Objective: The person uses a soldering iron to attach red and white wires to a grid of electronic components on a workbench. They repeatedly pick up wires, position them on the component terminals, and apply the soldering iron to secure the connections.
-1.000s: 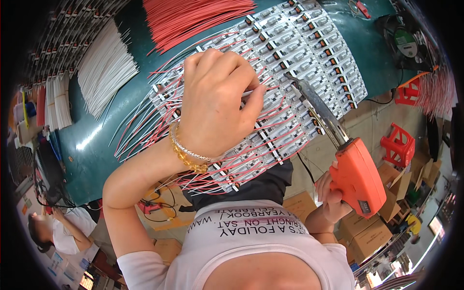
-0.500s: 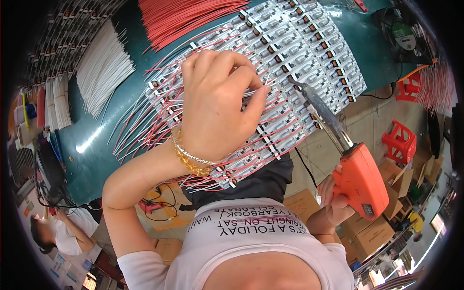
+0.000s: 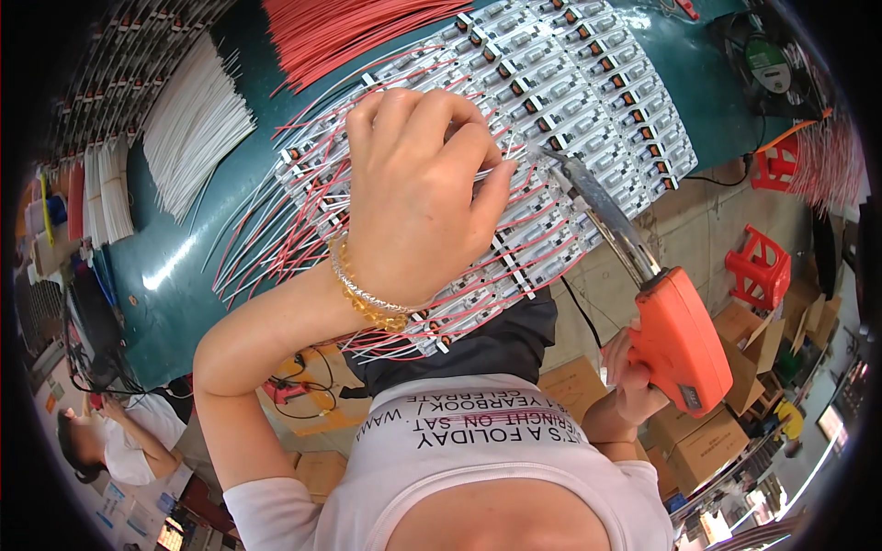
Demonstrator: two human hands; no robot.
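Observation:
My left hand [image 3: 418, 197] is over a panel of small circuit boards [image 3: 588, 119], its fingers curled and thumb drawn in. A thin white wire [image 3: 511, 145] shows at those fingertips; the grip on it is partly hidden by the hand. In my right hand [image 3: 636, 384] is the handle of an orange soldering gun [image 3: 684, 344]. Its dark metal tip reaches left to the boards, a short way right of my left fingertips. Red and white wires [image 3: 266, 230] fan out from the boards on the left, some passing under my left hand.
Bundles of red wires [image 3: 349, 37] and white wires [image 3: 195, 129] lie on the green table [image 3: 156, 317]. A black fan [image 3: 767, 64] stands at the far right. Red stools [image 3: 761, 266] and cardboard boxes [image 3: 703, 450] are on the floor. Another person [image 3: 129, 436] sits at lower left.
The soldering gun has shifted slightly left, bringing its tip a little nearer my left fingertips. My left hand has moved only slightly and keeps its curled pose.

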